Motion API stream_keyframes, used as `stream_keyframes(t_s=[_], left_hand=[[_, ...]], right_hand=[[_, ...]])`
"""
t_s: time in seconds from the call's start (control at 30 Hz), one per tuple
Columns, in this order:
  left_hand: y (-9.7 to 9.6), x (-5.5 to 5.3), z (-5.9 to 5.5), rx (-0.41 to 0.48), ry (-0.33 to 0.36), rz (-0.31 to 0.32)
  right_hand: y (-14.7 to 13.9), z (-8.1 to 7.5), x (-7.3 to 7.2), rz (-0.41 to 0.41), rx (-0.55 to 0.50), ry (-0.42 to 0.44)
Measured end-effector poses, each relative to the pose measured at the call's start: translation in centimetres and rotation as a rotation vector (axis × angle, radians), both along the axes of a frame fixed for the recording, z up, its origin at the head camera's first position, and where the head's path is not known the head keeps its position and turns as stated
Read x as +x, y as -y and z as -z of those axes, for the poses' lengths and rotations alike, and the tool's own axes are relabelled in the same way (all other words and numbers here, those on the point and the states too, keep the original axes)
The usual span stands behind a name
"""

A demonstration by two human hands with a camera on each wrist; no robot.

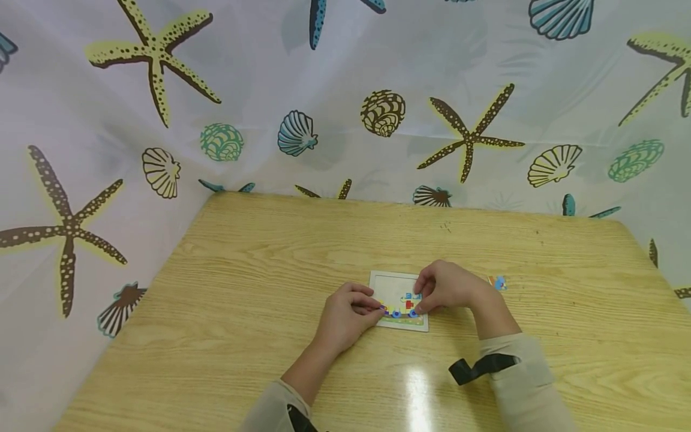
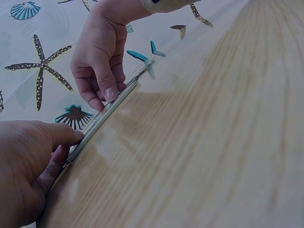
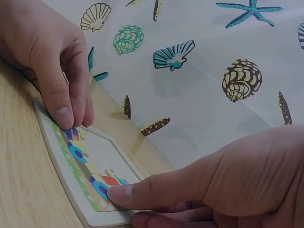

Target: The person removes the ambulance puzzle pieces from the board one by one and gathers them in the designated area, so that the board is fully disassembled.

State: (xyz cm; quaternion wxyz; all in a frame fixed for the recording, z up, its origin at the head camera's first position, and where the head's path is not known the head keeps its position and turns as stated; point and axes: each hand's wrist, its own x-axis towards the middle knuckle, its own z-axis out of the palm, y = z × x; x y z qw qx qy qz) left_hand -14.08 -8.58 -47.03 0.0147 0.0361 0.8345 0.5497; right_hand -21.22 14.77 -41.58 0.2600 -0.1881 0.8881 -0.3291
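A small jigsaw puzzle board [image 1: 399,276] with a pale raised frame lies on the table, its lower part filled with colourful picture pieces [image 3: 76,153]. My left hand [image 1: 348,315] grips its left side, thumb [image 2: 71,135] on top and a finger at the edge. From the right, my right hand [image 1: 450,287] pinches a puzzle piece [image 3: 110,180] at the right end of the board. The right thumb [image 3: 121,194] lies on the piece's blue round shape, and the hand covers part of it. The board's upper area [image 3: 105,148] shows bare backing.
A loose blue and orange puzzle piece [image 1: 498,282] lies beyond my right wrist. The wood-grain table [image 1: 259,270] extends around the board. A white curtain [image 1: 335,84] printed with starfish and shells hangs along the back and sides. Black straps [image 1: 480,367] circle the sleeves.
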Motion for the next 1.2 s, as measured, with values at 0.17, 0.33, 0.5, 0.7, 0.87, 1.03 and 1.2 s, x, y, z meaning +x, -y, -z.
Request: stream_keyframes(t_s=[0.17, 0.33, 0.5, 0.7, 0.87, 1.03, 1.2], left_hand=[[0.0, 0.0, 0.0, -0.006, -0.005, 0.0], [-0.1, 0.1, 0.0, -0.015, -0.006, 0.001], [-0.1, 0.1, 0.2, -0.013, -0.008, -0.001], [-0.1, 0.1, 0.0, -0.018, -0.012, 0.003], [-0.1, 0.0, -0.1, -0.022, -0.007, 0.005], [-0.1, 0.0, -0.1, -0.023, -0.005, 0.006], [-0.1, 0.0, -0.1, -0.028, -0.012, 0.005]], right_hand=[[0.1, 0.0, 0.1, -0.002, 0.011, -0.016], [0.1, -0.1, 0.2, 0.0, 0.011, -0.037], [-0.2, -0.2, 0.1, -0.03, -0.053, -0.034], [-1.1, -0.3, -0.2, -0.005, -0.138, 0.024], [-2.0, -0.3, -0.4, 0.001, -0.208, 0.098], [-3.0, -0.1, -0.7, 0.003, -0.23, 0.16], [-4.4, 0.0, -1.0, -0.03, -0.225, 0.186]])
